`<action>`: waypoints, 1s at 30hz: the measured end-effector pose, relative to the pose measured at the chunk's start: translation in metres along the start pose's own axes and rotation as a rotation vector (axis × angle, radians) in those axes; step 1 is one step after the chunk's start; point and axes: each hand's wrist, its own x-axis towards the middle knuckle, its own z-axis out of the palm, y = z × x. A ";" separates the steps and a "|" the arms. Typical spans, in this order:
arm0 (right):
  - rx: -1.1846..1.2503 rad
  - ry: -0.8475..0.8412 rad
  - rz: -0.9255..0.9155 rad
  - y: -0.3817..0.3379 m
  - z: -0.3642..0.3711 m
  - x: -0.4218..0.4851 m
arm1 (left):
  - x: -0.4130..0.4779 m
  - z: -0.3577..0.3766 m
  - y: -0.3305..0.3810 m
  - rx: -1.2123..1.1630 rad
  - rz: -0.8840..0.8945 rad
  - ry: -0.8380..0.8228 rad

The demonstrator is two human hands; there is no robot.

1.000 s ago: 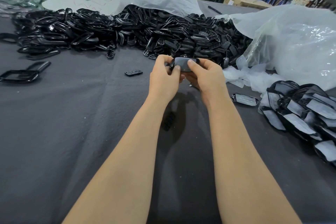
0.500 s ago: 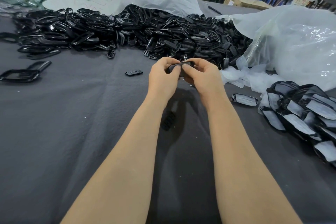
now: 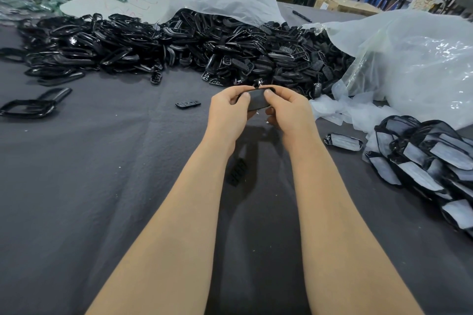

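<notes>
Grey cloth covers the table [image 3: 89, 186], with a heap of black plastic parts [image 3: 179, 46] along its far side. Just in front of the heap, raised off the cloth, the left hand [image 3: 227, 114] and right hand [image 3: 290, 114] both pinch one black shell [image 3: 256, 102], thumbs on top and fingers curled beneath. This looks like a press-together step; next, the thumbs probably need firm, even pressure to seat it.

We saw a matt black plastic shell [image 3: 256, 102], glossy black plastic parts [image 3: 158, 43] heaped behind, a rough grey cloth table cover [image 3: 89, 199], a shiny translucent plastic bag [image 3: 414, 66].
</notes>
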 end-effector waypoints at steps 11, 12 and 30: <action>-0.007 0.041 -0.034 0.004 0.001 0.003 | -0.002 0.001 0.002 -0.066 -0.033 -0.014; -0.013 0.044 -0.041 0.004 0.001 0.002 | -0.002 0.001 0.002 -0.070 -0.035 -0.013; -0.023 0.040 -0.041 0.002 -0.001 0.000 | -0.001 -0.003 -0.004 0.158 0.077 0.050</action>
